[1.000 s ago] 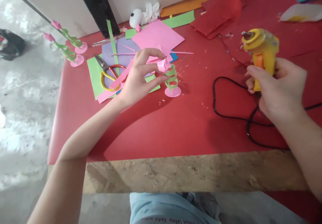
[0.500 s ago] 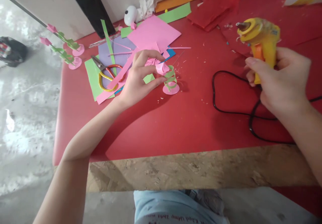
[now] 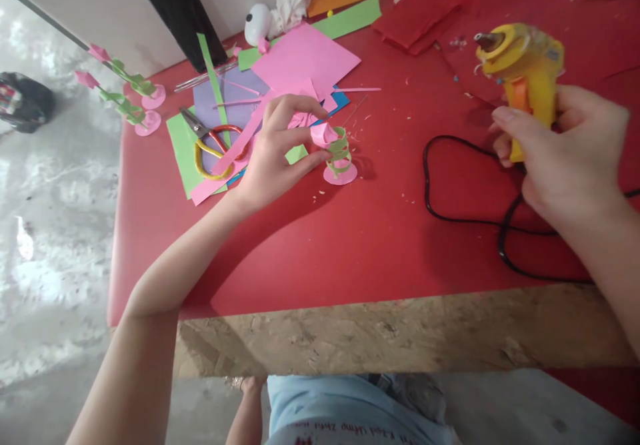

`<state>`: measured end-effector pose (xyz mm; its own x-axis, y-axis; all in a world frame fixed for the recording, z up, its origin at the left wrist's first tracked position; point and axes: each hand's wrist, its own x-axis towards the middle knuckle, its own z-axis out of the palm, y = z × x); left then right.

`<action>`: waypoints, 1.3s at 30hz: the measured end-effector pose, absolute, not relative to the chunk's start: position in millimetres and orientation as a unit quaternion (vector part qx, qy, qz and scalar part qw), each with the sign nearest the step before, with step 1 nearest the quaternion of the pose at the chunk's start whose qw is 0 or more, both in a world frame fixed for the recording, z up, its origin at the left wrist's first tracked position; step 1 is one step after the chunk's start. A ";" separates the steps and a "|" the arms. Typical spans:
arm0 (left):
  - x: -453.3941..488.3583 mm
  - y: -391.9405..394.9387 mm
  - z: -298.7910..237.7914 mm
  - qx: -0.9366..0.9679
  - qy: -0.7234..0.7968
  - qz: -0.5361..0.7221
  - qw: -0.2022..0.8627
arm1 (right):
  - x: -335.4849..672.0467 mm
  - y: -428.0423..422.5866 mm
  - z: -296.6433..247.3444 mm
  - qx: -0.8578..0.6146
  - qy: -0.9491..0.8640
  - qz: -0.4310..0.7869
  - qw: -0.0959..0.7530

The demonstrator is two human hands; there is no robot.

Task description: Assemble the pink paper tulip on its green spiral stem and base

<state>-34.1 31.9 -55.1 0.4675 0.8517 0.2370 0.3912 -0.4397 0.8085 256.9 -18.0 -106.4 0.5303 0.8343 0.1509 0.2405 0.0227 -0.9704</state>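
A pink folded paper flower (image 3: 323, 134) is pinched between the fingers of my left hand (image 3: 280, 142). It sits at the top of a coiled green paper strip (image 3: 338, 152), which rises from a round pink paper base (image 3: 342, 173) on the red table. Whether flower and coil are joined, I cannot tell. My right hand (image 3: 570, 145) is wrapped around the handle of a yellow glue gun (image 3: 537, 65), held up over the right side with its nozzle pointing left. Its orange trigger shows in front of the fingers.
Scissors (image 3: 210, 142) with red and yellow handles lie on coloured paper sheets left of my left hand. Two finished-looking paper flowers (image 3: 120, 92) stand at the left edge. A black cord (image 3: 427, 172) loops below the glue gun. Crumpled red paper (image 3: 425, 12) lies behind.
The glue gun in my right hand has shifted slightly right and up in view. My left hand keeps hold of the flower, nearly still. A bit of arm now shows at the bottom.
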 end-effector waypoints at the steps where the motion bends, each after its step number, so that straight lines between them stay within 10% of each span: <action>1: -33.9 32.2 -55.7 0.783 0.398 0.328 0.348 | 256.9 -18.2 -106.2 -0.652 -0.414 0.254 0.583; 39: -37.7 36.0 -67.1 0.860 0.337 0.302 0.236 | 254.6 -18.6 -102.6 -0.666 -0.415 0.260 0.563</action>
